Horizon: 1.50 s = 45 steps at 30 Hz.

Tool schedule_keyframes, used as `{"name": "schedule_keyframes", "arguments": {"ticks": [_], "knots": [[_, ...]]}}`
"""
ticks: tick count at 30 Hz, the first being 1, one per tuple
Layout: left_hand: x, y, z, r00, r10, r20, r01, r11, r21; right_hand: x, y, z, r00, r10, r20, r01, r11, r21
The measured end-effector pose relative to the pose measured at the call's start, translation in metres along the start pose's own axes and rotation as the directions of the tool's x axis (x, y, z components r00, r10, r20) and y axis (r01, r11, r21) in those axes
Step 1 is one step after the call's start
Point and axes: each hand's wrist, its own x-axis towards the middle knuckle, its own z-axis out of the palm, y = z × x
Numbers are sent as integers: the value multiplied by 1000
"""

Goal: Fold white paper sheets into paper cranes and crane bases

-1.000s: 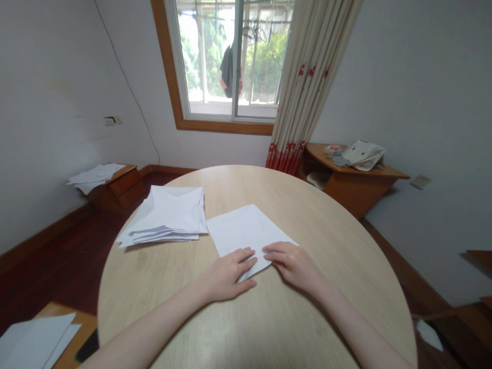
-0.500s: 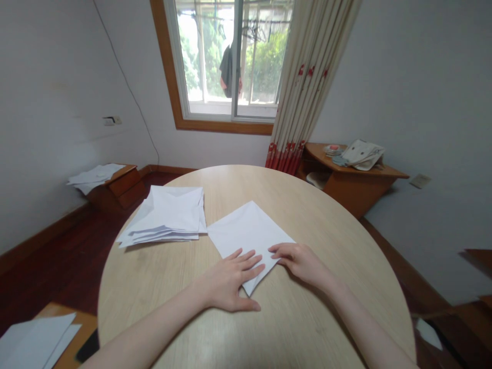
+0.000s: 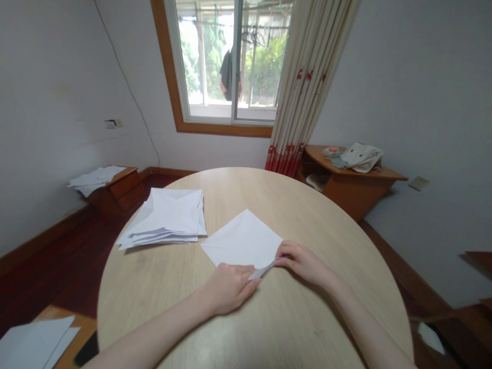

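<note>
A white sheet of paper lies diamond-wise on the round wooden table, one corner pointing away from me. My left hand is closed on its near corner, fingers on top and thumb at the near edge. At the right edge, my right hand pinches the paper between thumb and fingers. Between the two hands the near right edge curls up slightly. The left fingers partly hide the near corner.
A stack of white papers sits at the table's left. Beyond it stands a small drawer cabinet with papers on top. More sheets lie at lower left. A corner shelf holding a cloth bag is at back right.
The paper has shifted slightly left and toward me. My left hand has gone from spread flat to closed on the near corner, and the near right edge has lifted.
</note>
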Motion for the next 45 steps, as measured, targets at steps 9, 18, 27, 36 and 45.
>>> {"name": "schedule_keyframes", "arguments": {"ticks": [9,18,27,36,45], "knots": [[5,-5,-5,920,-391,19,368,846,-386,3,5,8,993,106,-49,-108,994,-30],[8,-16,-11,938,-342,-61,196,666,-720,8,-5,25,1000,14,-9,-15,986,-167],[2,-18,-29,993,-36,115,87,873,-480,4,-28,32,998,-2,70,15,984,-175],[-2,-27,-27,981,17,195,68,903,-424,2,-33,36,997,-1,78,13,990,-144],[-5,-16,-21,976,31,214,2,988,-151,3,-33,35,999,-7,41,16,979,-204]]}}
